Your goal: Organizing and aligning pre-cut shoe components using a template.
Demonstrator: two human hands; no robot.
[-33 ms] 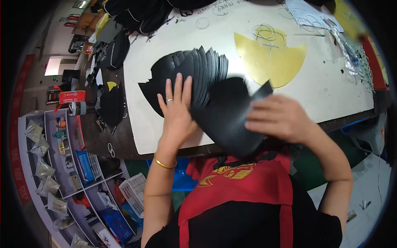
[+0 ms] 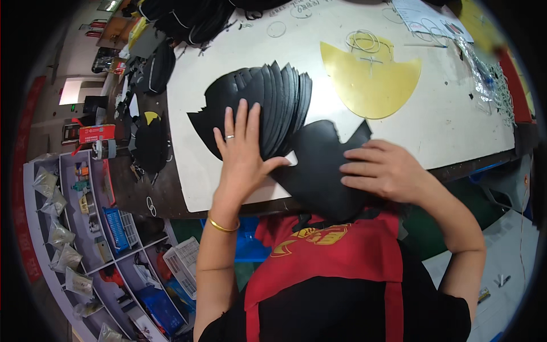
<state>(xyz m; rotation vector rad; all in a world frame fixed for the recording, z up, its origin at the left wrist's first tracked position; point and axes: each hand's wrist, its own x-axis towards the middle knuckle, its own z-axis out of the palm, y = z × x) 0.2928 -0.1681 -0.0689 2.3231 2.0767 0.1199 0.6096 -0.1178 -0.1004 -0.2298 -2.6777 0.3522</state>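
Fanned across the left half of the white board is a stack of thin black sheets [image 2: 279,108] with pointed, notched edges. My left hand [image 2: 239,151] lies flat on its near side, fingers apart and thumb stretched to the right, pressing on the stack. One separate black sheet [image 2: 322,165], rounded with a notch at its top, lies just right of the stack and reaches over the table's near edge. Over its right side are the fingers of my right hand [image 2: 382,172], which grips it there; the thumb is hidden.
A yellow curved template [image 2: 379,91] lies beyond my right hand with a coil of thin cord [image 2: 364,41]. Black goods [image 2: 194,20] heap at the far left. Paper [image 2: 430,20] and a clear bag [image 2: 478,80] lie far right. A compartment shelf [image 2: 108,265] stands left.
The separate black sheet has come down and lies flatter, with its notch now plain to see. My right hand has lowered slightly with it; my left thumb now shows, spread to the right.
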